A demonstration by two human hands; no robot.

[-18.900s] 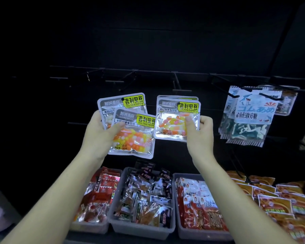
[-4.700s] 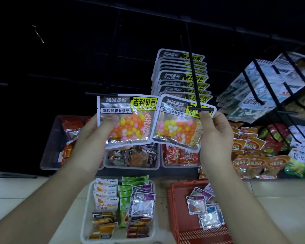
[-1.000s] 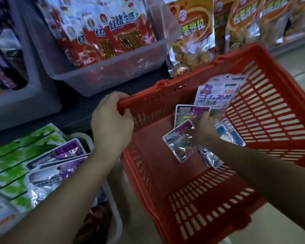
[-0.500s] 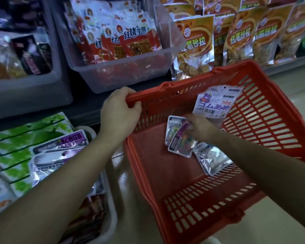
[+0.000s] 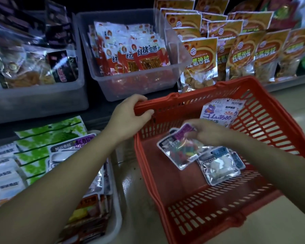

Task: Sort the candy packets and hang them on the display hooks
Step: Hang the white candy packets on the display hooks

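Packet in hand: a silver foil candy packet with a purple header (image 5: 180, 152) and multicoloured sweets behind its clear window is held tilted inside the red slatted plastic basket (image 5: 271, 120). Its lower corner overlaps a neighbouring packet. Whether it is fully clear of the basket floor cannot be told.
Right hand: the right hand (image 5: 207, 132) is pinched shut on the purple header end; fingertip detail is blurred.
Left hand: the left hand (image 5: 128, 116) is wrapped over the basket's rim at the corner nearest the shelf. It is judged to be steadying the basket.
Other basket contents: a silver foil packet with a blue header (image 5: 218, 167) lies flat, with another partly hidden beneath it. A white packet printed with a purple bear (image 5: 218, 113) is leaned against the far wall.
Beside the basket: a white plastic tray (image 5: 117, 221) is filled with green-leaf, purple-header and white packets in rows.
Shelf behind: a clear plastic bin (image 5: 139, 85) of red packets and orange stand-up pouches (image 5: 199, 62) are noted.
Display hooks: none in view.
Progress (judgement): one packet is being picked out; hanging is not yet begun for it. At least three more basket packets and the tray stock are left. What has been hung cannot be gauged.
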